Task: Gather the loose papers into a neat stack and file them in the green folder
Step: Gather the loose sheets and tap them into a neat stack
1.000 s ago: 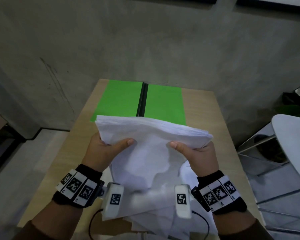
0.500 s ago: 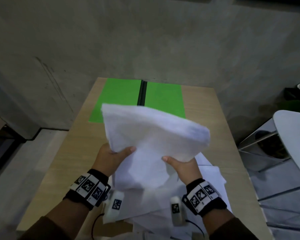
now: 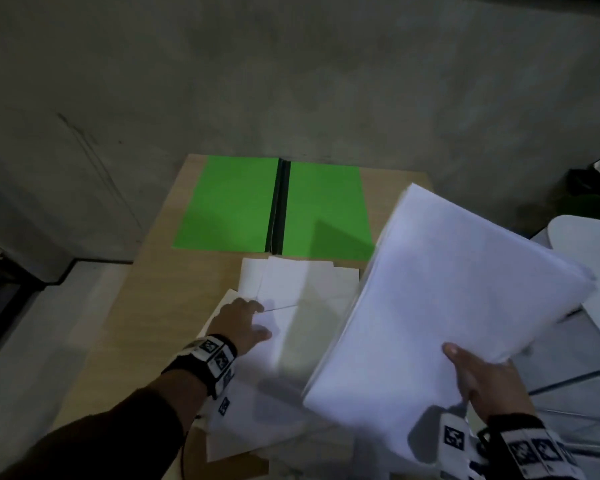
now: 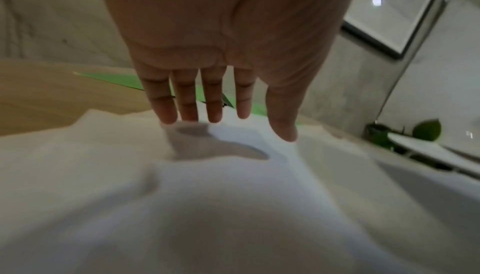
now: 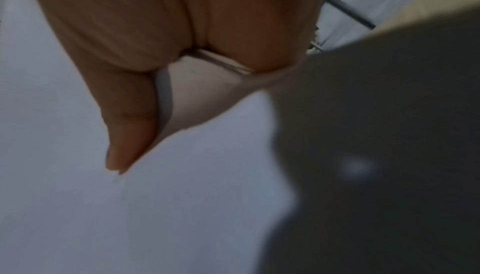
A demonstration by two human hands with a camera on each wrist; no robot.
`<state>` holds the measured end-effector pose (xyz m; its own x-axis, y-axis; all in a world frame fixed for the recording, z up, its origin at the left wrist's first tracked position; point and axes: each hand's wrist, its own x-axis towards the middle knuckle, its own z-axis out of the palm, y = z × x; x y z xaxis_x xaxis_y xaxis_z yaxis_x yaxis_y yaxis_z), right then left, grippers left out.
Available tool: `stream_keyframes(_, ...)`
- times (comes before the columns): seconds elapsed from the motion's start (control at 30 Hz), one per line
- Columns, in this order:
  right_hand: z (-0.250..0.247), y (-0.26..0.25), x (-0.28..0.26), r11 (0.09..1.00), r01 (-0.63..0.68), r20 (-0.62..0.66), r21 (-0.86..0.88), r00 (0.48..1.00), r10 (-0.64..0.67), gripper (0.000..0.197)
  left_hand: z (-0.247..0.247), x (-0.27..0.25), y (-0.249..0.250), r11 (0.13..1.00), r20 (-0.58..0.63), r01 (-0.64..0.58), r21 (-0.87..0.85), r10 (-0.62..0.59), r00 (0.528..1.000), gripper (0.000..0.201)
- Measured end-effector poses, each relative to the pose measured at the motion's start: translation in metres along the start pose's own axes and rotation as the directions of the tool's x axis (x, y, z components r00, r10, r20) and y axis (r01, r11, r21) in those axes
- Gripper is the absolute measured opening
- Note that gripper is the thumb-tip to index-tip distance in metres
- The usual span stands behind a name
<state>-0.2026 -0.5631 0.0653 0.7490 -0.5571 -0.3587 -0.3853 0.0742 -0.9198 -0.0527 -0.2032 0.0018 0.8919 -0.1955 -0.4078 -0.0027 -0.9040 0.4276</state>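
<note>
The green folder (image 3: 274,206) lies open and flat at the far end of the wooden table (image 3: 132,323), its black spine down the middle. My right hand (image 3: 482,379) grips a thick stack of white papers (image 3: 447,299) by its near edge, thumb on top, and holds it tilted in the air over the table's right side. Loose white sheets (image 3: 298,289) lie spread on the table in front of the folder. My left hand (image 3: 243,320) is over these sheets with straight fingers (image 4: 197,97), their tips at the paper (image 4: 233,175). The right wrist view shows the thumb (image 5: 124,134) pressed on the stack (image 5: 130,217).
A grey concrete wall (image 3: 291,81) stands behind the table. A white chair (image 3: 589,244) and a green plant (image 3: 596,202) are off the table's right edge. To the left, the floor (image 3: 32,341) lies below the table edge.
My left hand has let go of the stack and dropped to the loose sheets on the table. My right hand alone has swung the stack to the right, uncovering the folder.
</note>
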Motion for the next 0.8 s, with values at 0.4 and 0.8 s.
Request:
stream_keyframes(0.4,-0.017,0.014,-0.014,0.999,-0.010,-0.118,0.041,0.993,0.015,0.017,-0.012,0.012,0.023,0.990,0.167,-0.057,0.126,0.036,0.985,0.050)
stream_keyframes(0.8,-0.002,0.016,-0.003,0.994,-0.053,-0.039,0.096,0.998,0.057,0.039,0.034,-0.008,0.023,0.923,0.001,0.375,-0.090,-0.377,0.926,0.083)
